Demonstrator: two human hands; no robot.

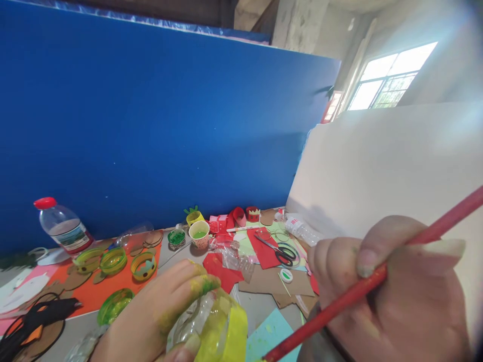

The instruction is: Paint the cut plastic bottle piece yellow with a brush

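The left hand was closed around a clear plastic piece, with fingers over its top and the thumb on the near side; green and yellow paint marked these fingers. The piece was at the bottom middle of the view, and its bright yellow band was turned to the right. The right hand gripped a red stick, which looked like a brush handle, between thumb and fingers. The stick's long axis ran slanting, from upper right down to lower left, so its lower end came near the band, above the light-blue paper. If it touched the band, I could not tell. The paper cup with green content stood farther away, beyond the left hand, and the scissors lay beyond the stick.
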